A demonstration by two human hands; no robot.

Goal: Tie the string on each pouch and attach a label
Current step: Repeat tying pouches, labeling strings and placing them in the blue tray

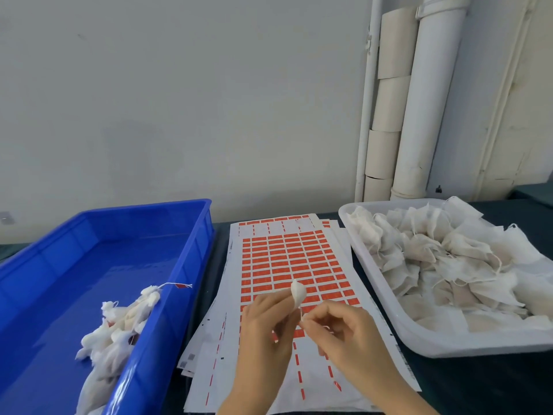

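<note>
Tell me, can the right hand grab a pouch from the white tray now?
Probably not yet: the right hand pinches the string of the pouch the left hand holds. Nothing blocks the white tray, though.

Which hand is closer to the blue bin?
Left. The left hand, holding a pouch, is just right of the blue bin; the right hand, pinching its string, sits farther right, nearer the white tray.

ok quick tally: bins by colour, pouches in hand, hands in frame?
blue bin: 1
white tray: 1
pouch in hand: 1
hands: 2 (left hand holds the pouch, right hand pinches its string)
total: 5
</note>
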